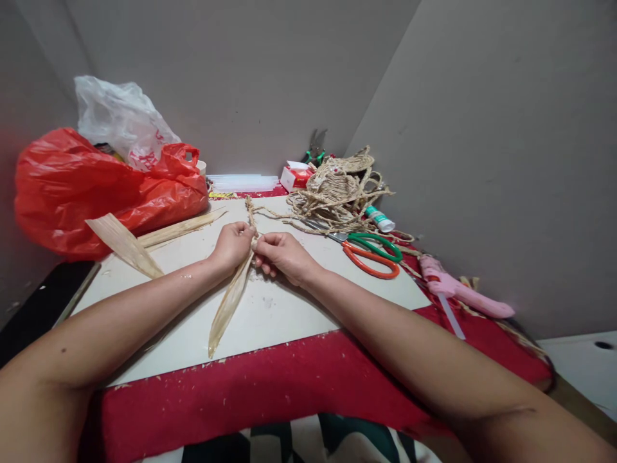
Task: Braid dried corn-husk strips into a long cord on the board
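My left hand (234, 246) and my right hand (281, 257) meet over the white board, both with closed fingers. Between them they pinch a twisted cord of dried husk (249, 209), whose upper end reaches away from me. A broad, pale dried husk strip (230, 308) hangs from the same spot toward me, its tip resting on the board. My fingertips hide how the strip and cord join. Two more husk strips, one of them a wide piece (125, 245), lie left of my left hand.
A heap of braided cord (337, 193) lies at the back right, beside scissors with green and orange handles (373, 257), a glue stick (380, 220) and a pink glue gun (463, 292). A red plastic bag (96, 186) bulges at the left. Red cloth (270, 379) borders the white board (299, 315).
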### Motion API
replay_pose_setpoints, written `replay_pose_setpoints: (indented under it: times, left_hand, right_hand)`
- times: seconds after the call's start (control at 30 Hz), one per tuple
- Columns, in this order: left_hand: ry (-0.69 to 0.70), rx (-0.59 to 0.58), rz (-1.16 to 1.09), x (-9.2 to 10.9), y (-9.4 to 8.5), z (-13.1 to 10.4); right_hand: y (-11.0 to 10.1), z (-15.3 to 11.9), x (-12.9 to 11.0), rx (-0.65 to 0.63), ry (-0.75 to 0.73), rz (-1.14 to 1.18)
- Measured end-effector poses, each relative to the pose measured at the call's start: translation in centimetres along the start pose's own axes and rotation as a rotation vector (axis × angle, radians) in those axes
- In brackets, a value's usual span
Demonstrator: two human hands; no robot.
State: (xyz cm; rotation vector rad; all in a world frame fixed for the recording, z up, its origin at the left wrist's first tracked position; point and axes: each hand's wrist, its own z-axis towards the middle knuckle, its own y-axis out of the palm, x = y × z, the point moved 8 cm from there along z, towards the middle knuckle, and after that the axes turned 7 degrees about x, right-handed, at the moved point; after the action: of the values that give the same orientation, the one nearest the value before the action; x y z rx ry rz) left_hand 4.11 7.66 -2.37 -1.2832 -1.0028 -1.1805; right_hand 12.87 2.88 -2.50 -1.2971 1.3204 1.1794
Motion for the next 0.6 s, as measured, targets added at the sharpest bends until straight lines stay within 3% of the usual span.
replay_pose_setpoints:
  times: [0.27,0.43,0.6]
  left_hand:
    - [0.019,0.004,-0.029,-0.3,0.0,0.3]
    - [0.024,0.006,-0.036,-0.2,0.1,0.2]
    - [-0.030,0.004,-0.057,0.0,0.1,0.0]
  right_hand:
    - [0.3,-0.2,0.0,0.040,0.011,-0.001]
    - [0.0,-0.1,-0.9,0.144,-0.102,-0.111]
    - [-1.2,0.3,-0.6,0.226,-0.084,-0.157]
